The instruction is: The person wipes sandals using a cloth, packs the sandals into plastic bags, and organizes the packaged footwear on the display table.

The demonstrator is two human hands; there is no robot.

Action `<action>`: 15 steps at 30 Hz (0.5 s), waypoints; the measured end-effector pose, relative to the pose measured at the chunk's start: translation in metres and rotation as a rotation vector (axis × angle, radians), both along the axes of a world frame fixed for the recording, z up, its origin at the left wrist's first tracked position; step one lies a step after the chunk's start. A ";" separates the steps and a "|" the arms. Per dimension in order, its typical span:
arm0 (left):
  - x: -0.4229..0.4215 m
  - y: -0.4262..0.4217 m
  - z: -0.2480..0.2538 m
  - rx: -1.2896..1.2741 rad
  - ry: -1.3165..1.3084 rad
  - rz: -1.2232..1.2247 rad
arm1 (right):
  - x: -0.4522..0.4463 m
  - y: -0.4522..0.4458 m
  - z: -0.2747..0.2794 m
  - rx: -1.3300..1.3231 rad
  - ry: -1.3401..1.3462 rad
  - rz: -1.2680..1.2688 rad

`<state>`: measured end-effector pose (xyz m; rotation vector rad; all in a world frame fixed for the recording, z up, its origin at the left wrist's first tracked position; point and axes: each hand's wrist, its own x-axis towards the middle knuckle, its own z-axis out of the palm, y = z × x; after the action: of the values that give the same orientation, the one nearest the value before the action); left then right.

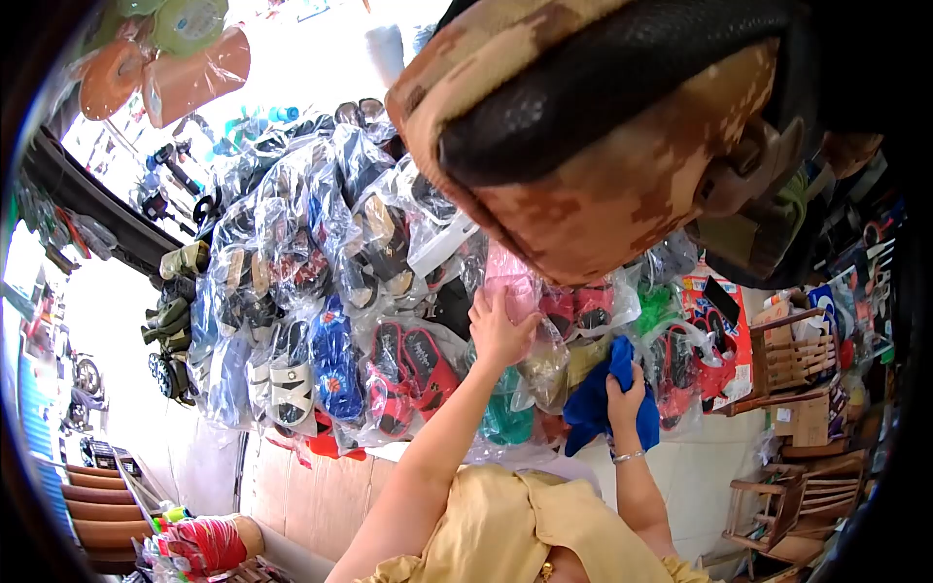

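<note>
- Blue cloth hung from the right hand, its fingers clamped on it, near the front edge of the footwear pile.
- The left hand rested on a pink package; whether its fingers gripped it, I could not tell.
- Red slippers in clear plastic lay left of both hands, just beside blue slippers.

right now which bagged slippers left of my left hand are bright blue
The slippers with small flowers, between the white slippers and the red slippers; only they are bright blue, while those neighbours are white or red.
</note>
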<state>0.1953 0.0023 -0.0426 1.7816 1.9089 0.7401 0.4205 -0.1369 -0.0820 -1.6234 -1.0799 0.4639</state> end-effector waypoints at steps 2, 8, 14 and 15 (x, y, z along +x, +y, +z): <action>-0.012 -0.004 -0.032 0.040 0.058 -0.013 | -0.003 -0.003 -0.004 -0.025 0.025 -0.003; -0.048 0.004 -0.049 0.261 -0.100 -0.113 | 0.010 -0.004 0.009 -0.038 0.095 -0.017; -0.151 0.005 -0.060 0.127 0.195 -0.148 | 0.003 0.013 0.085 0.040 0.124 0.013; -0.150 0.004 -0.039 0.017 0.321 -0.151 | 0.000 0.017 0.093 0.096 0.072 0.038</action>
<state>0.0453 0.0065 -0.0815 2.1332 1.9353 0.4396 0.4205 -0.1195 0.0114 -1.4936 -1.0648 0.4853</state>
